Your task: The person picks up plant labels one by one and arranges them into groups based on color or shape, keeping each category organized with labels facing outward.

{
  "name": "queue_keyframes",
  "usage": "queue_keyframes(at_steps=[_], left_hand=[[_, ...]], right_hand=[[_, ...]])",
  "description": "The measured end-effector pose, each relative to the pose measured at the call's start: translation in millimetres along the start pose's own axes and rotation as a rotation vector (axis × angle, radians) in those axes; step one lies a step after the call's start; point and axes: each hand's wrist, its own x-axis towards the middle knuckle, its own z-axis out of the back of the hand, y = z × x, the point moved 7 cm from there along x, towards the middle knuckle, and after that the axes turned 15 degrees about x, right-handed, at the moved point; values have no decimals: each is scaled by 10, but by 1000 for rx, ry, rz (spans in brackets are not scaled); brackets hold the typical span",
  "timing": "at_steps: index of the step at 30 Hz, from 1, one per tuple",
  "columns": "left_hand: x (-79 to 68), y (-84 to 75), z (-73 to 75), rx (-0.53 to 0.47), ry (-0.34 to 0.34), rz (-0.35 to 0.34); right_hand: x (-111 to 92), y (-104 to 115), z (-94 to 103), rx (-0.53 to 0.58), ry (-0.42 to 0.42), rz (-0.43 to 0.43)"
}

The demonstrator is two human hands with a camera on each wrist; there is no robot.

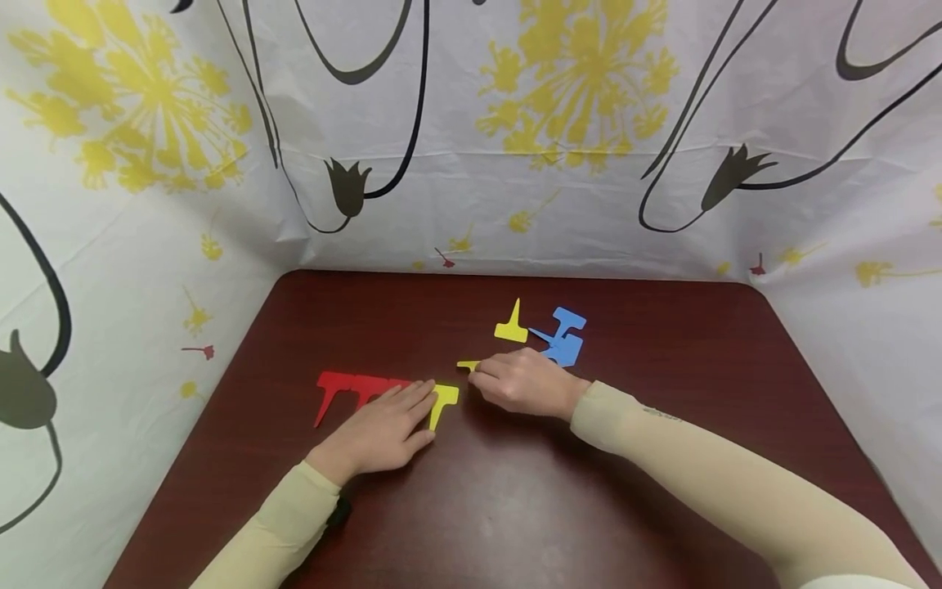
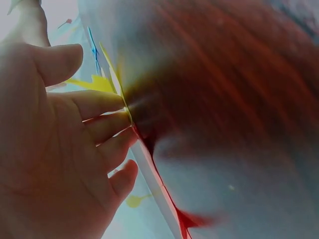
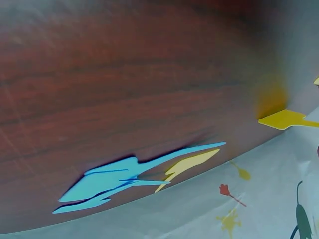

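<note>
Flat T-shaped plant tags lie on the dark wooden table. Red tags (image 1: 336,384) form a row at the left, heads touching, and a yellow tag (image 1: 446,396) stands at the row's right end. My left hand (image 1: 383,429) rests palm down with fingers straight, touching the row where red meets yellow and hiding part of it. In the left wrist view, its fingertips (image 2: 119,102) meet the tags' edge. My right hand (image 1: 526,380) pinches another yellow tag (image 1: 466,365), mostly hidden by its fingers, just right of the row. The right wrist view does not show the hand.
Beyond my right hand, blue tags (image 1: 565,350) lie overlapping, also seen in the right wrist view as a blue heap (image 3: 104,184). Beside them is a loose yellow tag (image 1: 512,330). Patterned white cloth (image 1: 456,196) hangs around the table's far and side edges.
</note>
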Motion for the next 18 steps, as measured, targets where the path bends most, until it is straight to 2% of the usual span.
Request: queue_keyframes(at_steps=[12,18], left_hand=[[6,-21,27,50,-24,-20],[-4,-20,48,72,-35,-24]], right_hand=[[-156,228,27,-40,-61,27],[-217,355,1,-97,-66,87]])
